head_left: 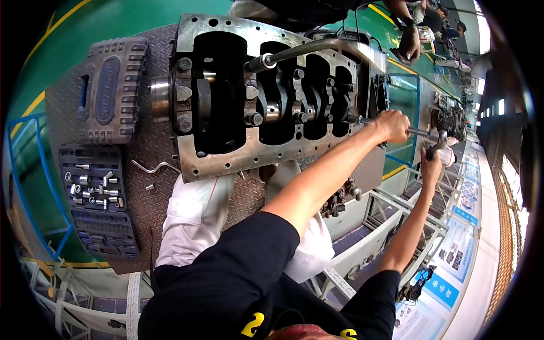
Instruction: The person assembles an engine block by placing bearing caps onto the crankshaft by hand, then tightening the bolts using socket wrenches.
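An engine block [226, 150] lies with its open underside up, showing the crankshaft [160, 96] and several bolted bearing caps [250, 93]. My left hand [391, 126] is closed round a long extension bar [420, 132], whose near-block end reaches a bolt area at the block's right end. At the bar's outer end is a ratchet wrench [441, 139]. My right hand [432, 163] is closed on its handle. A bent bar with a socket [262, 62] sits over a bearing-cap bolt at the far side.
At left are a dark tool case lid [113, 93] and a socket tray [93, 170] with several sockets. A bent metal rod [156, 168] and a loose socket [149, 187] lie on the chequered plate [153, 221]. A co-worker's hand [409, 42] is at the far right.
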A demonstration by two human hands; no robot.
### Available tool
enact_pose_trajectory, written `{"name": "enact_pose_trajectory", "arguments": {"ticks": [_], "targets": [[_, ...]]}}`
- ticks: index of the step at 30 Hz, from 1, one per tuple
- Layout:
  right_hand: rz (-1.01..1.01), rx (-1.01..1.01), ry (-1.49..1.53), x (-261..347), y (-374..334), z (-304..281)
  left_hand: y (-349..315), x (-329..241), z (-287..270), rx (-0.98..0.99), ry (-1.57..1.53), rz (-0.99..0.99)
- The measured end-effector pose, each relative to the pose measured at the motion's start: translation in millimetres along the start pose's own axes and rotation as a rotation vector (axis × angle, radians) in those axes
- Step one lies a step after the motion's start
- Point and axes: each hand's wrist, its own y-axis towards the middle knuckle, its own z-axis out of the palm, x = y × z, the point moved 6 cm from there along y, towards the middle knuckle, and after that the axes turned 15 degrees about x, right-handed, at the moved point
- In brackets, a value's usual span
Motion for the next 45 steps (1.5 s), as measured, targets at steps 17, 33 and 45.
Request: {"name": "enact_pose_trajectory", "arguments": {"ticks": [17, 33, 45], "targets": [[-0.276, -0.08, 0.252, 21.5, 17.8, -30.0, -20.2, -6.2, -1.6, -0.041, 0.028, 0.048], [0.36, 0.28, -0.21, 138.1, -147.7, -59.2, -30.1, 21.3, -9.1, -0.086, 0.031, -0.004], [0.361, 0.094, -0.078, 130.6, -124.4, -31.6, -17.7, 40.4, -8.4, -0.059, 0.094, -0.085]]}}
